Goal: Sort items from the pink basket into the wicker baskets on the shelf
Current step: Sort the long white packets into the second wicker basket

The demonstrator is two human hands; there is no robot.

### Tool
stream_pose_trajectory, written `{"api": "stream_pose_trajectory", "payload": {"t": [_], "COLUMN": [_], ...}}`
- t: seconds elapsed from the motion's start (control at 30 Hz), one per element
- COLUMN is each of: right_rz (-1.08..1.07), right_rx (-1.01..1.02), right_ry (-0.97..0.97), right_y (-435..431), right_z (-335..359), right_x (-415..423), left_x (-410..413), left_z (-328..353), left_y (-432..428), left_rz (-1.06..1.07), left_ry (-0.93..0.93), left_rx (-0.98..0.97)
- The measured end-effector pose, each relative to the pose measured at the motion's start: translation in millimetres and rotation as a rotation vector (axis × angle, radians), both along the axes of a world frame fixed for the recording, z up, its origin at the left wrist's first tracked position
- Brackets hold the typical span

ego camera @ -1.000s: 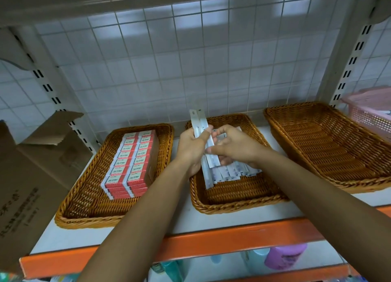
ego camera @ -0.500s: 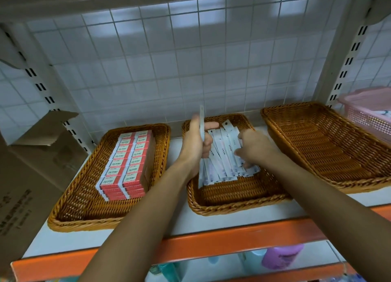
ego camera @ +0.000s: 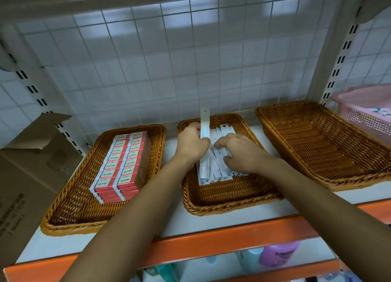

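Head view, white packet upright in left hand grip, over middle basket

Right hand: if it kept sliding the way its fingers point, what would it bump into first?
Probably the long white packet standing up in the left hand. The right hand rests on the flat packets in the middle wicker basket, fingers aimed left at it. Depth is unclear.
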State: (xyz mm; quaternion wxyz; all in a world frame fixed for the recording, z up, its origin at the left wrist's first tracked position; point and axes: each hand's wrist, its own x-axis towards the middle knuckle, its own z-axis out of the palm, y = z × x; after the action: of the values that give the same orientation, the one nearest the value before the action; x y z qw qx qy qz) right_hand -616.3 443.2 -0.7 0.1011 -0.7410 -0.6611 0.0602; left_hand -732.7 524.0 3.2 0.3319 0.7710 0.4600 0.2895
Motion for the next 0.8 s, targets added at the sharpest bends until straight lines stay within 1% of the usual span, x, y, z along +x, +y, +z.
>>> {"api": "stream_pose_trajectory", "payload": {"t": [0.07, 0.13, 0.27, 0.37, 0.43, 0.57, 0.67, 0.8], "right_rz": [0.035, 0.052, 0.079, 0.093, 0.086, 0.086, 0.117, 0.064], "right_rx": [-0.001, -0.026, -0.038, -0.047, -0.028, 0.04, -0.027, -0.16], "right_ry": [0.017, 0.018, 0.017, 0.012, 0.009, 0.011, -0.004, -0.019], "right_y": [-0.8, -2.7, -6.8, -7.0, -6.1, 0.0, 10.6, 24.7], "right_z": [-2.6, -4.4, -4.8, -4.5, -4.0, 6.9, 12.4, 3.7], "right_x": [0.4, 0.3, 1.1, 0.7, -0.5, -12.2, -29.6, -45.4], "left_x": [1.8, 3.3, 3.9, -3.3, -9.7, -20.9, -25.2, -28.4], "left_z": [-1.5, -2.0, -5.1, -3.9, -3.2, -2.8, -3.9, -7.4], "left_y": [4.9, 4.0, -0.1, -0.9, -0.9, 2.1, 2.2, 2.3], "left_rz": [0.024, 0.033, -0.06, -0.12, -0.15, -0.133, -0.142, -0.13], "left_ry": [0.117, 0.246, 0.534, 0.667, 0.706, 0.674, 0.687, 0.646], "left_rx": [0.031, 0.1, 0.309, 0.393, 0.448, 0.61, 0.608, 0.603]}}
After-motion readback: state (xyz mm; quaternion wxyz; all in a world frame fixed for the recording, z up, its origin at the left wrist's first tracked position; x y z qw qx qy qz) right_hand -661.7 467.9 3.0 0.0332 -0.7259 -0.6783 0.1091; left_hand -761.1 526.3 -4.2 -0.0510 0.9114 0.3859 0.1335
